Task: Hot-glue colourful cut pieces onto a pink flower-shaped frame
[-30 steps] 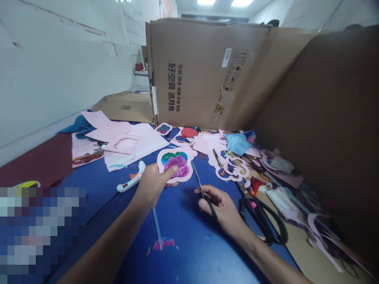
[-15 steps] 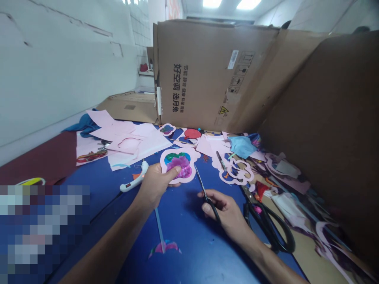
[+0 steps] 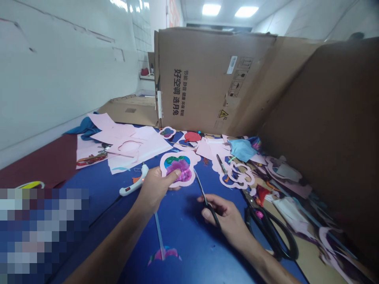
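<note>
Between thumb and fingers, my left hand (image 3: 158,183) pinches a flower-shaped pink paper cutout (image 3: 192,158) with a magenta, green and blue patterned centre. My right hand (image 3: 222,211) is closed around the black handles of a small pair of scissors (image 3: 200,186). Their blades point up and away, the tip just by the right edge of the cutout; I cannot tell whether it touches. Left of my left hand lies a white hot glue gun (image 3: 133,187). A thin strip with a colourful petal-shaped scrap (image 3: 164,253) rests on the blue table below.
Large black-handled scissors (image 3: 274,228) lie at the right among paper and cloth scraps. Pink sheets (image 3: 142,148) spread at the back left, a cut-out pink frame (image 3: 241,175) at the right. Tall cardboard (image 3: 207,86) walls the table's back and right.
The camera view has tilted slightly, so the scene sits a little lower. Both hands keep their holds on the cutout and scissors, with hardly any movement between them.
</note>
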`<state>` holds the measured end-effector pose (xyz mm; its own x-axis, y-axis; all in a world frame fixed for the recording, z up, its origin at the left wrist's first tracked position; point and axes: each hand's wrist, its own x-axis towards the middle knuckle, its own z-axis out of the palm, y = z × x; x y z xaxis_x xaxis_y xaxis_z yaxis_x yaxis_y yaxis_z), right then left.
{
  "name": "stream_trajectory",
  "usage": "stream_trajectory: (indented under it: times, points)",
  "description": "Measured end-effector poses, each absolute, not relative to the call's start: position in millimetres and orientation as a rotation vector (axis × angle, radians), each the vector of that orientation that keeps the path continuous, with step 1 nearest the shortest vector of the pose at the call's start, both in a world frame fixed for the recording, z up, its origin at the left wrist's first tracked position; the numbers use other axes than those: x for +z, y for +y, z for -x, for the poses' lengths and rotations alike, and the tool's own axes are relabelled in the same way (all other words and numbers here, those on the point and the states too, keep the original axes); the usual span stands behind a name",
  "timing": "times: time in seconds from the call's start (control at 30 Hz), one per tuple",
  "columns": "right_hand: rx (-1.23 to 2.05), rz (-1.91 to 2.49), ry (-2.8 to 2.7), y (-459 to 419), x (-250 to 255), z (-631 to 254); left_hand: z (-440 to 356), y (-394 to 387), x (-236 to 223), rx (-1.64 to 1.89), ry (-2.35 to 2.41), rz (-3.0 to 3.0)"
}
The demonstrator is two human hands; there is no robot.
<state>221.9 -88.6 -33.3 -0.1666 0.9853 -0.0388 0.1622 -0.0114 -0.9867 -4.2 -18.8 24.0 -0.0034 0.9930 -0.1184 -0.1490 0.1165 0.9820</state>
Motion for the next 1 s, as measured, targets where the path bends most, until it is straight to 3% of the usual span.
stream_trajectory:
  times: [1.0]
  points:
    - [1.316, 1.255, -1.403, -89.7, -27.9, -218.6, 3.3, -20.7, 25.0, 1.189, 1.161, -1.005]
